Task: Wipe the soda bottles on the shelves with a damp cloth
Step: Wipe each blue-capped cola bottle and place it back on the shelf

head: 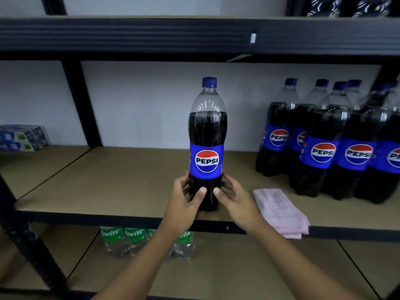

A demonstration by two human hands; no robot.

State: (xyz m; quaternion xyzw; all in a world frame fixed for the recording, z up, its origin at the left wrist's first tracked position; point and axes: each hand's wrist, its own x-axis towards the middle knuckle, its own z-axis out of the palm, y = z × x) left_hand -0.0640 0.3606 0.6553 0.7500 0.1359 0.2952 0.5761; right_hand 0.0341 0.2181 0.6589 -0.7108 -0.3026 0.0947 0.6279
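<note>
Three shelf levels seen on dark rack (194,35). Middle shelf (129,182): Pepsi group (324,148) at right, well apart from lone bottle (207,144), upright near front edge. Bottle's lower body is gripped between left hand (184,202) and right hand (233,202), thumbs on front. Folded pink cloth (281,211) lies just beside right hand, untouched. Sprite bottles (129,241) stored below.

Pepsi bottle (207,135) upright near front edge of middle shelf (121,185). Left hand (184,200) and right hand (232,199) clasp its lower body from both sides. Folded pink cloth (281,211) lies just right, untouched. Pepsi bottle group (329,144) stands far right. Sprite bottles (125,241) below.
</note>
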